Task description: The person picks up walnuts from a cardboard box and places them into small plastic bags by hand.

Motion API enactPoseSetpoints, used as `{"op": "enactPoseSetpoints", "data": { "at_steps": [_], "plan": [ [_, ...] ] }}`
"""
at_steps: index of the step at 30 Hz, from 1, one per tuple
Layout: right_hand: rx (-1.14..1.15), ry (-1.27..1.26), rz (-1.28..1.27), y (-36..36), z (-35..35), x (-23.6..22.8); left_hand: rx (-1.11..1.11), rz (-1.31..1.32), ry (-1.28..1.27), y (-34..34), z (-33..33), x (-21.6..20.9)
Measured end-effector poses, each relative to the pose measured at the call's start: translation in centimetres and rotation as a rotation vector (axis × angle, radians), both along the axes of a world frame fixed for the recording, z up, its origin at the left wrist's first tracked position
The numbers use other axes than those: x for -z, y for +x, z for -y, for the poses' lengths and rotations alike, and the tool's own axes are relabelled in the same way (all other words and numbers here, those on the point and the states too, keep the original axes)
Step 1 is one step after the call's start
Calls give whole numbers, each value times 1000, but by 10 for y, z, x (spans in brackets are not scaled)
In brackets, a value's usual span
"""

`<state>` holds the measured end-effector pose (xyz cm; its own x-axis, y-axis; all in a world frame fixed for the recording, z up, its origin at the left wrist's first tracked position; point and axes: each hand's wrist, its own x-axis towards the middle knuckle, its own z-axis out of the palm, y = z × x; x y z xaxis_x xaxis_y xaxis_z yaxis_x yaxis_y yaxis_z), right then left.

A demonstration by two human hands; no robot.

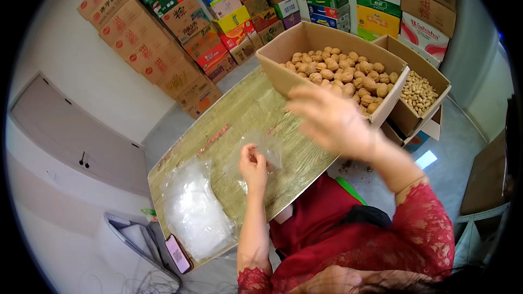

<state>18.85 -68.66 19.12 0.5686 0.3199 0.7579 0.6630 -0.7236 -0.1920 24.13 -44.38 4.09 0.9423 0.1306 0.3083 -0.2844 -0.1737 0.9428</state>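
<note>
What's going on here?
A person's left hand pinches a clear plastic bag over the wooden-looking table. Their right hand, blurred, has its fingers spread by the box of walnuts. Peanuts sit in a second box beyond. More clear bags lie at the left, near a phone.

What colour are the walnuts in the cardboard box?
The walnuts are light brown, almost tan; the head view, the only one here, shows them best.
</note>
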Motion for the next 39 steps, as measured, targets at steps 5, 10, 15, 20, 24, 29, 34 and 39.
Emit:
{"op": "enactPoseSetpoints", "data": {
  "at_steps": [5,10,15,20,24,29,34,39],
  "plan": [
    [188,-437,-401,69,86,-27,36,13,-57,26,10,27],
    [223,-518,-964,106,113,-15,22,20,-159,33,8,38],
    [257,-585,-887,125,106,9,34,-10,-191,31,3,44],
    [360,-558,-887,126,95,12,89,-48,-289,30,0,39],
    [400,-570,-808,120,94,21,78,-45,-328,30,1,33],
    [450,-619,-725,130,86,36,117,-48,-315,30,2,30],
    [445,-691,-647,129,76,37,110,-56,-315,29,-4,32],
    [359,-580,-695,140,87,41,97,-52,-308,31,-2,33]
  ]
}}
